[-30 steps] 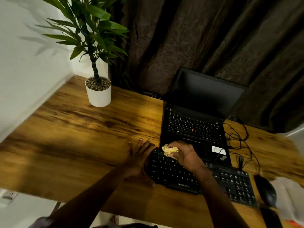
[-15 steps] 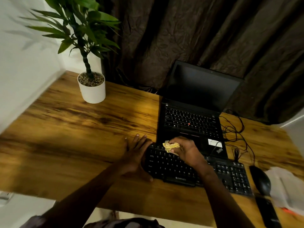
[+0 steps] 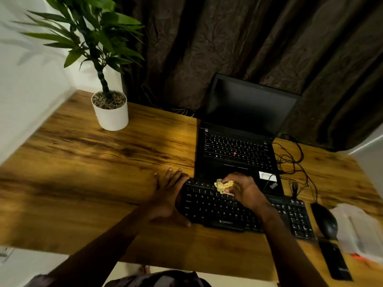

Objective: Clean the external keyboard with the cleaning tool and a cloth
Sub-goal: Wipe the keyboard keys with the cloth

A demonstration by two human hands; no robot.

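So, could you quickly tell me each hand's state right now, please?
Left hand: open, flat on the desk against the external keyboard's left end.
Right hand: pinching the yellow cloth on the keys.

Wood-grain table [image 3: 83, 172] with a leafy green plant in a white pot [image 3: 112, 119] at the far left, pebbles on top of the soil. Black laptop [image 3: 238, 150] sits open toward the far side, screen dark, red dot mid-keys. Tangle of thin black cables [image 3: 294, 160] just right of it. Black mouse [image 3: 324, 221] at the right, a flat black gadget [image 3: 334, 259] nearer than that. Dark crinkly curtain [image 3: 248, 38] behind everything.
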